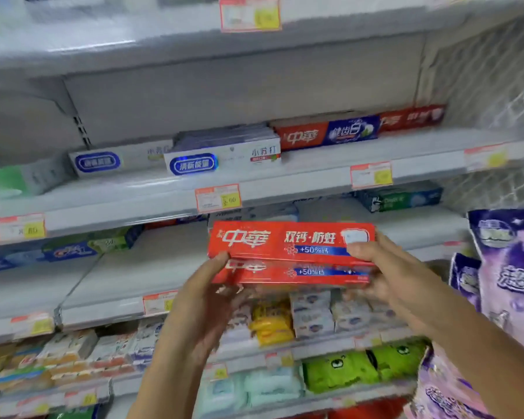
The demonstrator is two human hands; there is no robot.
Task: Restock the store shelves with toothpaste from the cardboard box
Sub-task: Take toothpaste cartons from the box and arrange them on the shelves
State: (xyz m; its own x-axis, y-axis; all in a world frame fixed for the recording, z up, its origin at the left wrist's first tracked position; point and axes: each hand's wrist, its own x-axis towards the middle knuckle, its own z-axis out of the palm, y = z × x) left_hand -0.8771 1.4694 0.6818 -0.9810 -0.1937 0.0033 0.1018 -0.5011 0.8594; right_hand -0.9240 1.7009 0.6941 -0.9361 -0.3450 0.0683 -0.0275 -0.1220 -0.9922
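You hold two stacked red toothpaste boxes up in the air, in front of the middle shelf. Your left hand grips their left end, thumb on the front. Your right hand grips the right end, thumb across the upper box. Purple bags hang at your right.

shop | white shelves | price tags | boxed toothpaste

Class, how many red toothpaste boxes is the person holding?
2. The top box lies on the lower box, gripped between the left hand and right hand. Others may be hidden underneath.
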